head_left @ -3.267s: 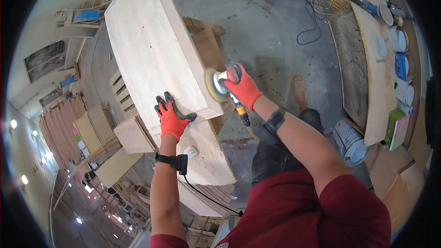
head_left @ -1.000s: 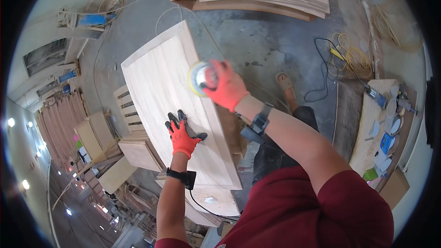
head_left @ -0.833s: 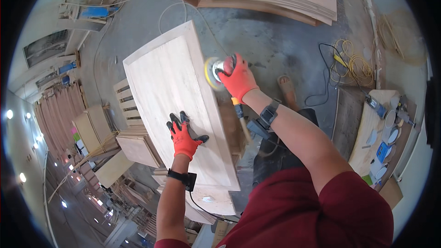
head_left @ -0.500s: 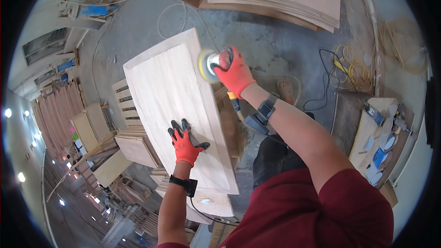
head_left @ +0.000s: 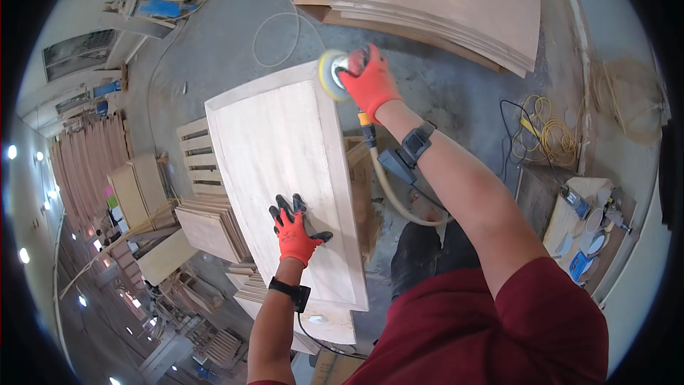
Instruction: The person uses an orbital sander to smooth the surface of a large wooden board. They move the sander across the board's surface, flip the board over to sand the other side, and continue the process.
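Observation:
A pale wooden door panel (head_left: 274, 142) with a raised frame lies in front of me. My right hand (head_left: 374, 84), in a red glove, is wrapped round the body of an orbital sander (head_left: 333, 75). The sander's yellow pad is tilted on edge at the panel's far right corner; whether it touches the wood I cannot tell. A beige hose (head_left: 390, 189) with a yellow and black coupling trails from the tool toward my body. My left hand (head_left: 293, 232), in a red glove with black fingers, lies spread flat on the near half of the panel.
Stacked flat panels (head_left: 434, 7) stand on the floor at the far right. A slatted pallet (head_left: 199, 153) and more boards (head_left: 210, 228) are left of the panel. Coiled yellow cable (head_left: 552, 132) lies right, near a bench (head_left: 581, 228) bearing tools and sanding discs.
The sander in my right hand has moved a little farther away, up to the panel's far right corner. My left hand stays spread at about the same place on the wood.

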`<state>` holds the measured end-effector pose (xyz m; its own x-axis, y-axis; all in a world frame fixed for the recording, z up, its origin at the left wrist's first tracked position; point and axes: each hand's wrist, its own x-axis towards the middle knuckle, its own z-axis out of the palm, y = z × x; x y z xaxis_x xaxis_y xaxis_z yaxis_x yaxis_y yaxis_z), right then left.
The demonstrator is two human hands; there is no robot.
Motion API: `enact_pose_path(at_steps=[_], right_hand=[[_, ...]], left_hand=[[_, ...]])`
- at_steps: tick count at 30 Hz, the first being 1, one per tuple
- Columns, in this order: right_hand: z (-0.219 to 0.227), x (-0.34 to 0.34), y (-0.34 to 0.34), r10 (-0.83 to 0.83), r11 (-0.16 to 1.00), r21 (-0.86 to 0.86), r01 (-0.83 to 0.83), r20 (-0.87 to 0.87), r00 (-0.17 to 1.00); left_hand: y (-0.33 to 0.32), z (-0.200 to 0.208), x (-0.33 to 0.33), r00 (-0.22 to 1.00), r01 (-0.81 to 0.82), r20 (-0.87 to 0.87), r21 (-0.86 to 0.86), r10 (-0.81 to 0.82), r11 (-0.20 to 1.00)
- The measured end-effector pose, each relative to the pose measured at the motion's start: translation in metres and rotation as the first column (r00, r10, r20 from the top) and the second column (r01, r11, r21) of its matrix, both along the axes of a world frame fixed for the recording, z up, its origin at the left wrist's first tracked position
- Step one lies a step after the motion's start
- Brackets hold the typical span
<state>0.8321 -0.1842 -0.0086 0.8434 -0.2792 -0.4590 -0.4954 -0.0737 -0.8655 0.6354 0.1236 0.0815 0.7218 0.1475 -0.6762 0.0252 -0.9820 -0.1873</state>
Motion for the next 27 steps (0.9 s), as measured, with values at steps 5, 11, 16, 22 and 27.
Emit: enact_pose_path(at_steps=[5, 11, 16, 22, 27], right_hand=[[0.059, 0.015, 0.0, 0.503, 0.784, -0.476, -0.399, 0.11, 0.857], [-0.023, -0.004, -0.01, -0.043, 0.949, 0.313, 0.041, 0.001, 0.999], [0.03, -0.102, 0.035, 0.297, 0.896, -0.384, -0.222, 0.146, 0.944], [0.053, -0.266, 0.071, 0.684, 0.703, -0.499, -0.506, 0.281, 0.673], [0.045, -0.366, 0.087, 0.866, 0.486, 0.05, -0.872, 0.106, 0.489]], left_hand=[[0.0, 0.003, -0.002, 1.0, -0.025, -0.014, -0.012, 0.025, 1.0], [-0.014, 0.013, 0.005, 1.0, -0.021, 0.011, -0.02, 0.022, 1.0], [-0.007, 0.013, -0.001, 0.999, -0.035, 0.009, -0.022, 0.035, 0.999], [0.003, 0.009, -0.011, 0.999, -0.023, 0.04, -0.037, 0.025, 0.999], [0.02, 0.024, -0.02, 0.986, -0.043, 0.152, -0.155, 0.067, 0.987]])
